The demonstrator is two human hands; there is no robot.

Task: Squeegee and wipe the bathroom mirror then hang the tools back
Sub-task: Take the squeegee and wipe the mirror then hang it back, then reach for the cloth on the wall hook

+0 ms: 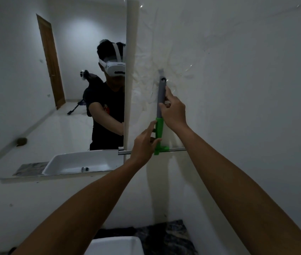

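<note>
The squeegee [159, 131] has a grey handle, a green neck and a metal blade. It hangs upright against the white wall, right of the mirror [35, 89], blade at the bottom. The hole at the handle's top sits at a small wall hook [161, 72]. My right hand [173, 111] grips the grey handle in its middle. My left hand [144, 144] touches the green neck with thumb and fingers just above the blade. No cloth is in view.
A white sink [114, 245] sits below on a dark marbled counter [171, 234]. The mirror reflects a person wearing a headset, a wooden door and the sink. A white vertical strip [130, 80] borders the mirror's right edge.
</note>
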